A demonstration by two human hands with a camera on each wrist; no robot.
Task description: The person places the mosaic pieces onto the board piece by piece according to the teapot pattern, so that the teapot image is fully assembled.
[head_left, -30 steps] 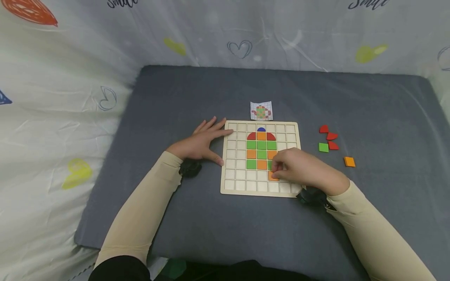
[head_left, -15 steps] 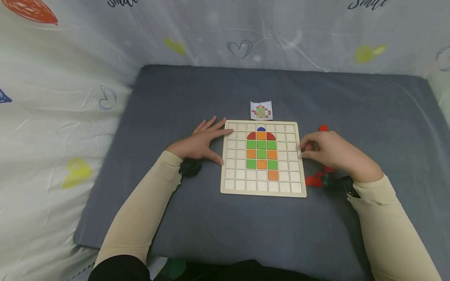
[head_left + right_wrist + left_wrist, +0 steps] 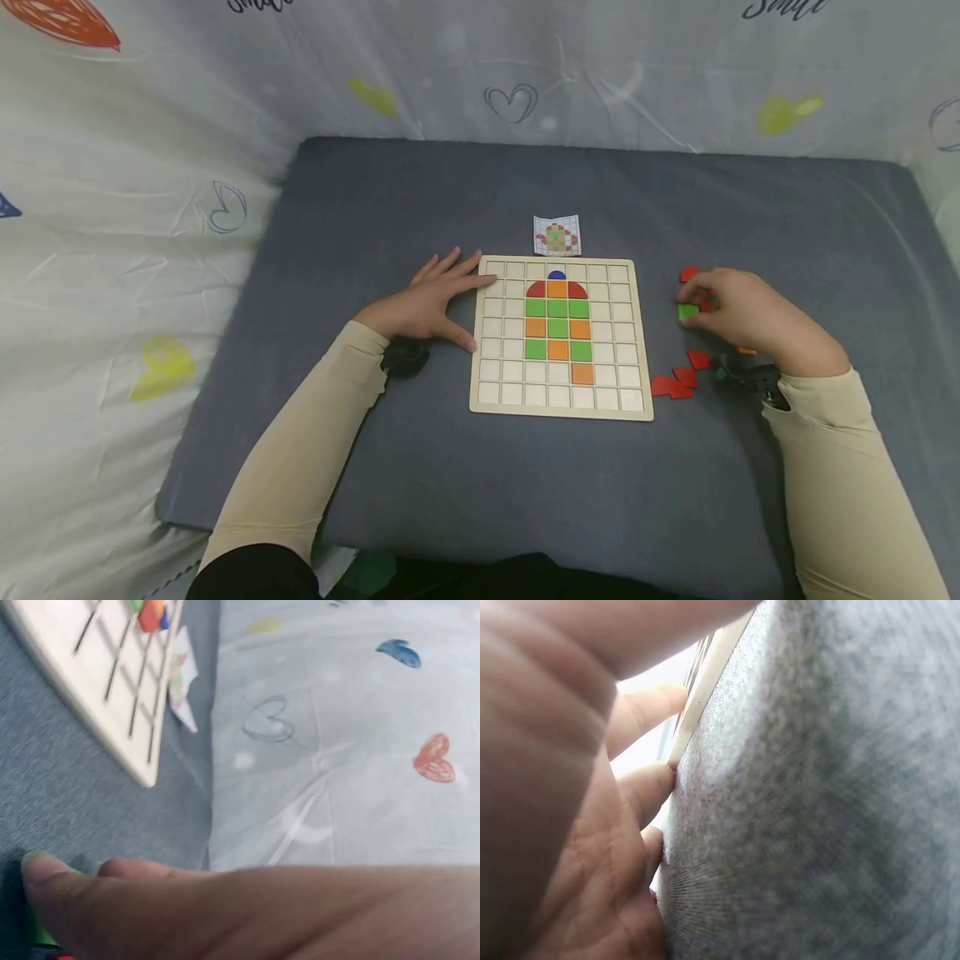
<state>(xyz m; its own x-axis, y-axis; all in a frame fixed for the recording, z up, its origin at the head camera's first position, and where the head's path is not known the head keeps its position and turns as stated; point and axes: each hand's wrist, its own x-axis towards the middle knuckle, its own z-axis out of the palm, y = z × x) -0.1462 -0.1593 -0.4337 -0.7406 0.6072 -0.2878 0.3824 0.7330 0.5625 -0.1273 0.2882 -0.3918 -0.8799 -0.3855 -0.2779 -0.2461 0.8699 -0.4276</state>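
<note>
My left hand (image 3: 427, 308) lies with its fingers spread at the left edge of a pale wooden grid board (image 3: 495, 407); thumb and index finger touch the frame. Green, orange, red and blue pieces fill the board's middle cells, with an orange square tile (image 3: 582, 374) lowest. To the right of the board, my right hand (image 3: 750, 312) pinches a green square tile (image 3: 687, 311) between thumb and fingers. In the right wrist view, the thumb largely covers that green tile (image 3: 41, 934). A red piece (image 3: 688, 273) lies just beyond the fingers; another is partly hidden under them.
Several red pieces (image 3: 678, 383) lie by the board's lower right corner. An orange tile (image 3: 746, 351) shows partly beneath the right hand. A small picture card (image 3: 557, 236) lies behind the board, on the grey cloth (image 3: 420, 483). A patterned white sheet (image 3: 450, 75) rises behind.
The right hand has left the orange tile in the board's lower cell and moved right to the green tile, which it now pinches. The left hand stays on the board's edge.
</note>
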